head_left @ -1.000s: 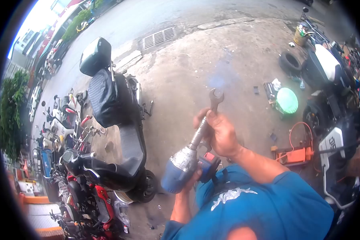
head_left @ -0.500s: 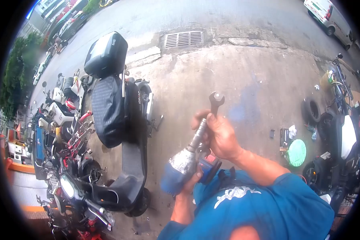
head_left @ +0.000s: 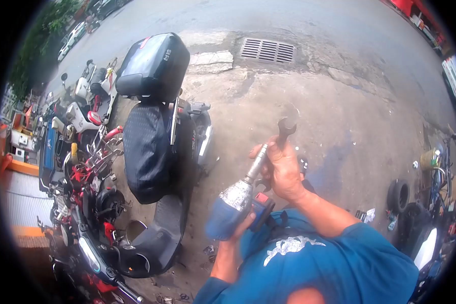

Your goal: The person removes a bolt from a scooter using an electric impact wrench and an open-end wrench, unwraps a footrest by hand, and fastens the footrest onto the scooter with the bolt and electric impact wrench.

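My left hand (head_left: 243, 226) is closed around the handle of a cordless impact wrench (head_left: 232, 201), which has a blue body and a scuffed silver nose. Its long socket (head_left: 257, 163) points up and to the right, with the tip close to my right fingers. Whether they touch the socket, I cannot tell. In my right hand (head_left: 285, 171) is an open-end wrench (head_left: 287, 127); its jaw sticks up above the thumb, and its middle is hidden in the grip. Left of both tools stands a black scooter (head_left: 149, 152) with a top box (head_left: 157, 66).
Parked scooters and parts (head_left: 88, 152) crowd the left side. A drain grate (head_left: 267, 50) lies in the pavement ahead. On the right are a loose tyre (head_left: 398, 196), a yellowish bucket (head_left: 429, 159) and more bikes (head_left: 428, 243). A shoe (head_left: 303, 165) shows beyond my right hand.
My view has turned and shifted, so the black scooter and the grate appear farther right and larger. Both hands keep their tools, in nearly the same pose.
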`<state>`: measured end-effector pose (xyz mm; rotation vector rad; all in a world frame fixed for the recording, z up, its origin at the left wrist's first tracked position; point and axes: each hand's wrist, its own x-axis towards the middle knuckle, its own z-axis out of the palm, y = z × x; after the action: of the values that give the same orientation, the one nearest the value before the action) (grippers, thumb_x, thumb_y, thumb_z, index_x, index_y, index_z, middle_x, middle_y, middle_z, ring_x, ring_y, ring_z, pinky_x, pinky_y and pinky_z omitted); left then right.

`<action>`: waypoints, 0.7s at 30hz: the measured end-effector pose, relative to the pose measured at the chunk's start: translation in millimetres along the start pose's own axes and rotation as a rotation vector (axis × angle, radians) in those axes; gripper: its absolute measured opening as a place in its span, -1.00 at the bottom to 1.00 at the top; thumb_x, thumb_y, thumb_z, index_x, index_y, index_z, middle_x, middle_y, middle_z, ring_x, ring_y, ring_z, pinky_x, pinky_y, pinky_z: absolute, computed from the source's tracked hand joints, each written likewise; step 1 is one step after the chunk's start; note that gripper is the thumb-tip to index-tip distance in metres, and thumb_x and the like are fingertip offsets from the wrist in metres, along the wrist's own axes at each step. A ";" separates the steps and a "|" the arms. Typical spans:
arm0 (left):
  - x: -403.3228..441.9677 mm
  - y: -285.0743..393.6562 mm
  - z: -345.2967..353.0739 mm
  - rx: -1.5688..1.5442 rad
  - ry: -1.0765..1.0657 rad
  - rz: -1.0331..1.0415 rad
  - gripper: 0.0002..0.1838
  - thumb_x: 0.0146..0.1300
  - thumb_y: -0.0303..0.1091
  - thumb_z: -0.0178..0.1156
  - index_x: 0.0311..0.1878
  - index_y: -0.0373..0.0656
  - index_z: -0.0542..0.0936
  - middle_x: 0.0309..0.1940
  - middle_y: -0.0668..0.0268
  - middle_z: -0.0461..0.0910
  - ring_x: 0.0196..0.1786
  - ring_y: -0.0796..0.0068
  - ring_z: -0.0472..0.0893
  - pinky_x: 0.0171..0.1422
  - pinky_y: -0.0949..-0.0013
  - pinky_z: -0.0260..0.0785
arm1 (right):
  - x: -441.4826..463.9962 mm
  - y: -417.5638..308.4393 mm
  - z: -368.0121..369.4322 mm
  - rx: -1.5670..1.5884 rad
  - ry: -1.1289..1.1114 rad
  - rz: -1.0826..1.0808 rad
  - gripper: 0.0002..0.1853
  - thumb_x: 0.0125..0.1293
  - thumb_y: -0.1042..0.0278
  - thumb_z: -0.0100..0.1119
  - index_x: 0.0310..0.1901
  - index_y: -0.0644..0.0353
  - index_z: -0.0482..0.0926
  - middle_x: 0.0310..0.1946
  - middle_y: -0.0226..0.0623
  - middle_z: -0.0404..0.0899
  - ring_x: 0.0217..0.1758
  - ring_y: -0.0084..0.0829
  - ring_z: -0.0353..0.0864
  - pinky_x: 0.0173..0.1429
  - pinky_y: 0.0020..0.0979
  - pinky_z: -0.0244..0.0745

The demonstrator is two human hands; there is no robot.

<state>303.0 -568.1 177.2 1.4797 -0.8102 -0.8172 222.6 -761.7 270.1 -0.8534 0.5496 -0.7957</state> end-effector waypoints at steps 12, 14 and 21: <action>175.3 -32.7 121.4 0.187 0.559 -0.085 -0.47 0.14 -0.45 0.40 0.19 -0.22 0.49 -0.08 0.28 0.58 -0.03 0.42 0.59 0.12 0.29 0.47 | 248.9 -7.3 -55.2 -0.341 -0.441 0.353 -0.66 0.52 0.04 0.05 0.05 0.13 0.33 -0.35 -0.40 0.58 -0.54 -0.71 0.36 -0.55 -0.63 0.27; 192.1 -46.9 132.2 0.136 0.661 -0.108 -0.50 0.14 -0.42 0.38 0.17 -0.22 0.49 -0.14 0.28 0.59 -0.07 0.41 0.58 0.10 0.29 0.46 | 268.5 11.3 -47.5 -0.364 -0.476 0.408 -0.67 0.51 0.10 0.08 0.10 0.13 0.34 -0.42 -0.50 0.51 -0.54 -0.73 0.34 -0.53 -0.63 0.25; 295.9 -126.8 135.2 -0.786 1.014 -0.058 -0.63 0.10 -0.34 0.20 0.00 -0.25 0.53 -0.38 0.21 0.57 -0.19 0.33 0.57 0.09 0.19 0.42 | 368.0 128.3 -43.5 -0.403 -0.714 0.830 -0.67 0.48 0.12 0.13 0.09 0.17 0.45 -0.52 -0.59 0.36 -0.55 -0.71 0.30 -0.50 -0.55 0.16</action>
<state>341.2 -883.9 33.3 0.9819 0.3086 -0.2605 460.3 -1021.8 98.1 -1.0820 0.3635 0.3970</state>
